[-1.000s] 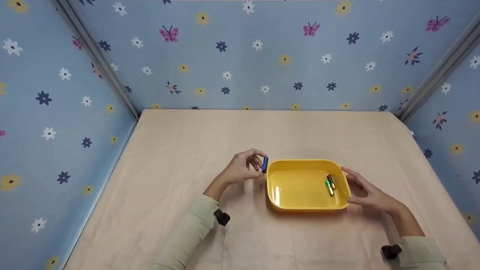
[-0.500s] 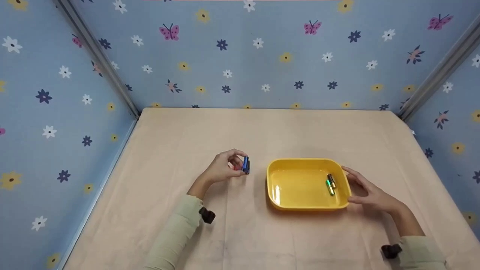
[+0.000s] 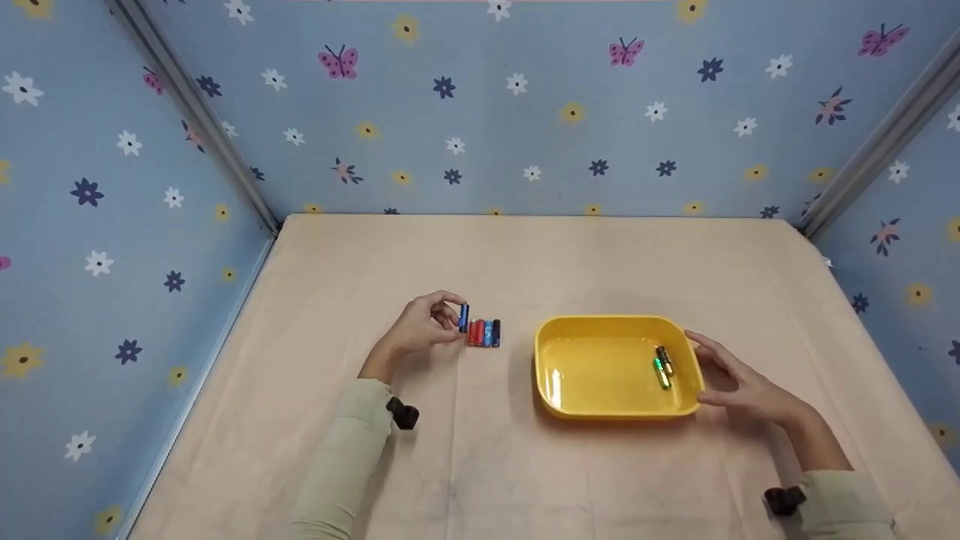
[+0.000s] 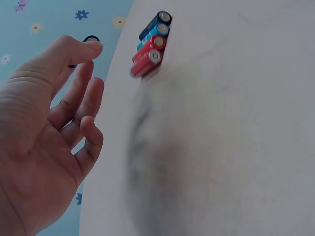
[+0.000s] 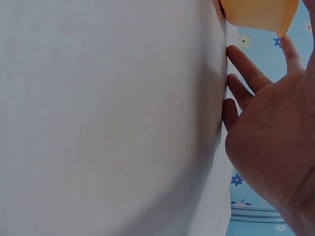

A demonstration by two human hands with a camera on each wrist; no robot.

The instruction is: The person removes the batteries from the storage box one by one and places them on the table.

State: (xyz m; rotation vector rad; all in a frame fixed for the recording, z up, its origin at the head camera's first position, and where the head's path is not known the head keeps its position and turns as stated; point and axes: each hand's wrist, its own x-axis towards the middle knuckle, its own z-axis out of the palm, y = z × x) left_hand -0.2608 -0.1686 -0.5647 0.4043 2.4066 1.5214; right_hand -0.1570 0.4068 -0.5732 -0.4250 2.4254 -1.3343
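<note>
Head view: blue battery pinched between fingers of left hand.

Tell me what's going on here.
A person is handling batteries on a table. The left-hand grip pinches a blue battery at the left end of a row of four others: two red, one light blue, one dark. The right-hand grip rests against the right end of a yellow tray. Inside, near that end, a green battery and a black-and-gold battery lie close together.
</note>
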